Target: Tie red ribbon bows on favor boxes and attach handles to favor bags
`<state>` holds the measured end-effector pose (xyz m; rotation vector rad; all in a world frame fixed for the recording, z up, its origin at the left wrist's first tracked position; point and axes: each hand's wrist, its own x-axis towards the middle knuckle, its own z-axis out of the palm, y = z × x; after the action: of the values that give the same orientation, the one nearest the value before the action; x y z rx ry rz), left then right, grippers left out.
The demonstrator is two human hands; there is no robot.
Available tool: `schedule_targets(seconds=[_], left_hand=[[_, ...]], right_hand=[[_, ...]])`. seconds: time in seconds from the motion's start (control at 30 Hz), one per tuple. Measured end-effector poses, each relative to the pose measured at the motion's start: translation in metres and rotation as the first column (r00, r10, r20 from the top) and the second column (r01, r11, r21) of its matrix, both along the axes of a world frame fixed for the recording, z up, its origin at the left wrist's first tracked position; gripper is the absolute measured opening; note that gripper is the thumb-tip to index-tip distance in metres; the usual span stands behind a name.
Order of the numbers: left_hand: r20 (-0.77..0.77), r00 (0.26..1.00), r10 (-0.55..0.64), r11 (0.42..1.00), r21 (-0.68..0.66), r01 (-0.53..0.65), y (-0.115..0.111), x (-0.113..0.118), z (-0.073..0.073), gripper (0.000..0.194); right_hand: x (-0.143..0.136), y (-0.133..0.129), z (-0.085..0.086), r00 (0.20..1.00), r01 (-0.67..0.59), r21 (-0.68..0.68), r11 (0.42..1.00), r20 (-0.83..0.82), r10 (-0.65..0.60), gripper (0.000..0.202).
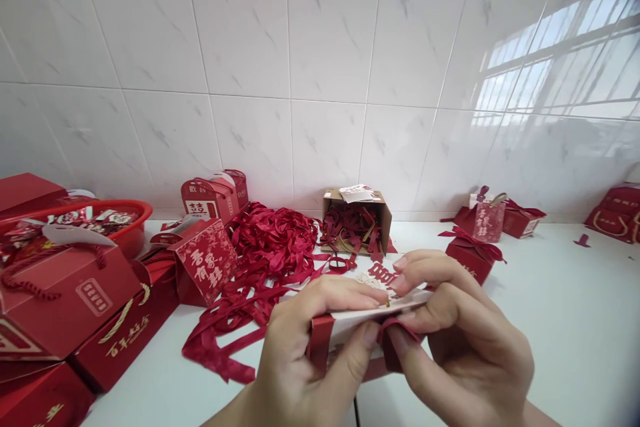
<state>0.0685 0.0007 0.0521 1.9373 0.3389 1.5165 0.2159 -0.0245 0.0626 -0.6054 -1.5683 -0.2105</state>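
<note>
A small red-and-white candy box (321, 337) is held low in front of me, near the middle of the view. My left hand (300, 347) wraps round its left side, fingers over the top edge and thumb on the near face. At the box's right part, my right hand (470, 327) pinches a dark red ribbon (393, 350) between thumb and fingers against the top edge. How the ribbon runs through the box is hidden by my fingers. Just behind the box lies a red paper cut-out (381, 273).
Loose red ribbon (273, 243) is heaped behind my left hand. Beside it an open cardboard carton (386, 220) holds cut-outs. Red gift boxes (60, 293) and a red basin (145, 213) of sweets crowd the left. Ribbon-tied boxes (470, 260) stand right; tiled wall (325, 60) behind.
</note>
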Motion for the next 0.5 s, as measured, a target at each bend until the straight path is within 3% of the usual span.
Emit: schedule_targets(seconds=[0.2,0.33,0.43,0.5], left_hand=[[0.027,0.998,-0.059,0.996,0.071,0.057,0.004,-0.002,-0.004,0.023],[0.076,0.997,0.002,0.988,0.154,-0.013,0.007,-0.003,-0.002,0.028],[0.018,0.999,0.046,0.963,0.264,-0.05,0.009,-0.007,0.001,0.032],[-0.039,0.997,0.068,0.942,0.332,-0.051,0.012,-0.011,0.002,0.032]], right_hand=[[0.008,-0.001,0.001,0.994,-0.057,0.012,0.998,0.092,0.056,0.023],[0.014,-0.002,-0.002,0.977,-0.197,-0.074,0.978,0.072,0.203,0.023],[0.016,-0.002,-0.006,0.933,-0.355,-0.261,0.898,-0.029,0.36,0.025],[0.018,-0.002,-0.009,0.886,-0.453,-0.406,0.794,-0.111,0.449,0.025]])
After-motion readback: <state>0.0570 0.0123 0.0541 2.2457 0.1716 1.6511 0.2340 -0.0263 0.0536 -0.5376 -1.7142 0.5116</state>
